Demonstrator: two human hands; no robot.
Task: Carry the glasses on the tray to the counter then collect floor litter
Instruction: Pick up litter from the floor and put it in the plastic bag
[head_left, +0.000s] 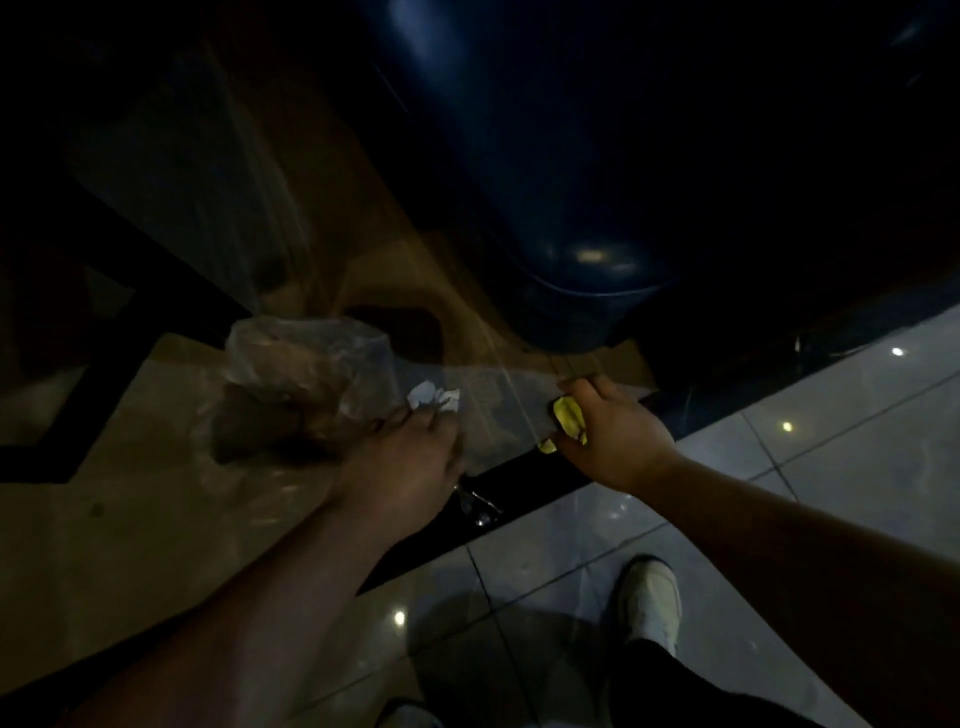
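I look down at a dim floor. My left hand (405, 457) is closed around a crumpled white paper scrap (434, 399) that sticks out past the fingertips. My right hand (613, 431) grips crumpled yellow litter (569, 418) and also pinches the edge of a clear plastic sheet (498, 400) stretched between both hands. A crumpled clear plastic bag (306, 374) lies on the floor just left of my left hand. No tray or glasses are in view.
A large dark blue barrel (545, 182) stands right behind the hands. A brown cardboard sheet (618, 361) lies under it. A black strip (498, 488) crosses the pale glossy tiles. My white shoe (652, 597) is at the lower right. A dark frame (124, 291) runs at left.
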